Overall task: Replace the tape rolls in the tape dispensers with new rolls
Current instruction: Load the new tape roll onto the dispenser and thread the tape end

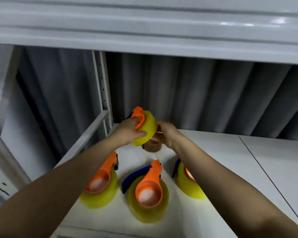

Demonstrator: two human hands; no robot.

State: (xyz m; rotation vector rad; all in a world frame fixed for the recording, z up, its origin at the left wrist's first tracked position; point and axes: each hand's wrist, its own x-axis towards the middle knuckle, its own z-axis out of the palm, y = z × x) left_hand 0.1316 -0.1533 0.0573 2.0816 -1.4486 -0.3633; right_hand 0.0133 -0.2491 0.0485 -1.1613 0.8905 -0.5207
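Head view, left to right. Your left hand grips the raised yellow tape roll on its orange plastic dispenser: thumb curled along the roll's near edge, fingers hooked into the orange core opening. That held dispenser is lifted off the white shelf surface, tilted, at the far middle of the scene. Your right hand is on the roll's right side, touching it; fingers are behind the roll and blurred, so I cannot tell how they close. Just below the two hands a brownish clear tape roll sits on the shelf, partly hidden.

Near row on the shelf, three more orange dispensers loaded with yellow rolls: left dispenser partly under your left forearm, middle dispenser with a dark blue handle showing on its left, right dispenser partly covered by your right forearm. All three stand apart from each other.

Far left, a pale metal shelf upright with holes; grey curtain behind.
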